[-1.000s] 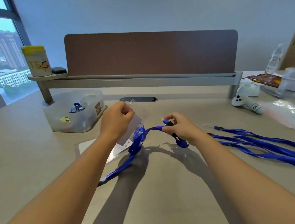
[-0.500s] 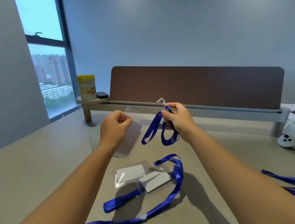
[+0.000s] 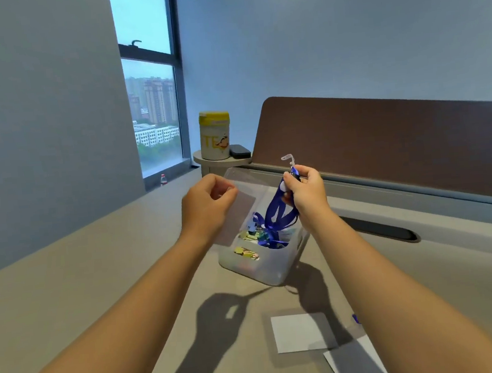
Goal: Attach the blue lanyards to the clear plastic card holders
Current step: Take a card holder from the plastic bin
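Above the grey desk, the left hand pinches a clear plastic card holder while the right hand grips a blue lanyard by its clear clip strap, which probably threads best with the holder's top slot held steady.

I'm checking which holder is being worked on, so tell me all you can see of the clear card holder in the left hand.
The clear card holder is a thin, flat sleeve of see-through plastic, looking flexible and empty. The left hand pinches it near its top left, lifted off the desk and tilted, in front of the translucent storage box, which shows through it. The blue lanyard in the right hand is not yet attached.
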The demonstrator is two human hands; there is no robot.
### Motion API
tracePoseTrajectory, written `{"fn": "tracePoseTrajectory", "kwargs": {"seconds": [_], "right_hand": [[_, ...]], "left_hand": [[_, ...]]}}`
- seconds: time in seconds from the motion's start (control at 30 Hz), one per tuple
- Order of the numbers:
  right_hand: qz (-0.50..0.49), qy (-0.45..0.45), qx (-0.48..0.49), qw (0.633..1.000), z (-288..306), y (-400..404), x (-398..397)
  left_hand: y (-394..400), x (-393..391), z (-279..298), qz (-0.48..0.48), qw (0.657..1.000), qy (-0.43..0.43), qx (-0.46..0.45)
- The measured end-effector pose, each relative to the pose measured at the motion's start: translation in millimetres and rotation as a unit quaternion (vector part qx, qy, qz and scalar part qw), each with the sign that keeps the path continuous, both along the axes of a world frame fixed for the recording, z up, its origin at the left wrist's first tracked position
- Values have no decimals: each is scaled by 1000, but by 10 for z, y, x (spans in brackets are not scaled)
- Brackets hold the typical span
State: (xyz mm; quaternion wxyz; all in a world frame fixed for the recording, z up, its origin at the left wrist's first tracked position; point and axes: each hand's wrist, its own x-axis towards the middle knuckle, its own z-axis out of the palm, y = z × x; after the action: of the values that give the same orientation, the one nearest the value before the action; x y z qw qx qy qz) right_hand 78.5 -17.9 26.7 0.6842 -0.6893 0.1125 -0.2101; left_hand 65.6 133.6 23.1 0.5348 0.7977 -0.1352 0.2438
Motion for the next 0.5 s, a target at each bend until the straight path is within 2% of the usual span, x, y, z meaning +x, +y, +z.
{"fn": "tracePoseTrajectory", "kwargs": {"seconds": [0.1, 0.23, 0.3, 0.5], "right_hand": [[2, 18, -5, 1000, -94, 36, 271], [21, 112, -194, 974, -331, -11, 371], [22, 126, -255, 959, -399, -51, 316], [7, 79, -276, 958, -321, -244, -269]], "left_hand": [[30, 169, -50, -2, 1000, -8, -3], [-13, 255, -132, -8, 1000, -4, 5], [-45, 241, -172, -12, 1000, -5, 8], [-195, -70, -178, -40, 999, -2, 7]]}}
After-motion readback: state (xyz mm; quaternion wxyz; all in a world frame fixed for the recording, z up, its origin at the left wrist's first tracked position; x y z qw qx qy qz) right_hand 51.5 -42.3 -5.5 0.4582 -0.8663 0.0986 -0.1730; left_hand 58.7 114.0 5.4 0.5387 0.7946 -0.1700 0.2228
